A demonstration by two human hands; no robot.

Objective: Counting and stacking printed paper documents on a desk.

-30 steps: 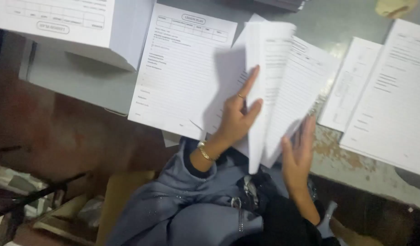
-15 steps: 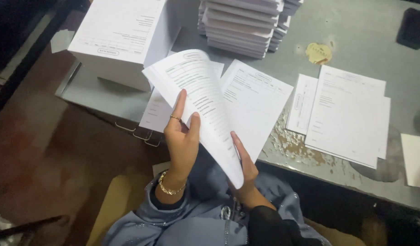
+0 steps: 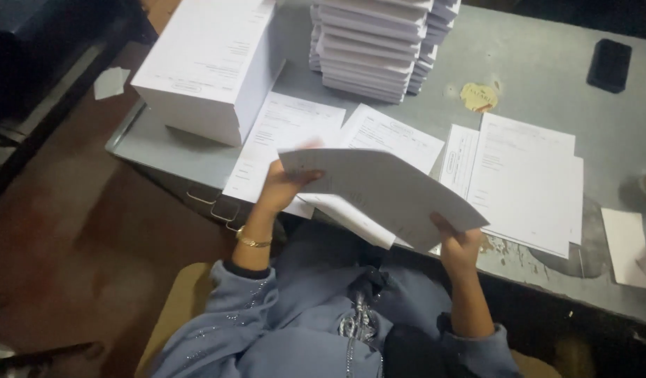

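The sheaf of white sheets (image 3: 382,192) is held above the near counter (image 3: 547,84) edge; its long axis slopes from upper left to lower right; left hand (image 3: 284,183) grips the upper-left end, fingers clenched on it; right hand (image 3: 457,245) grasps the lower-right corner from beneath.

A print workshop: stacked printed forms (image 3: 379,42) crowd a worn metal table (image 3: 547,77).

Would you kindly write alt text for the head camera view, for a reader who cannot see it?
A seated person's left hand and right hand hold a bundle of white printed sheets above a grey metal table. On the table lie loose forms, a thick paper block, a stack of booklets and a black phone.
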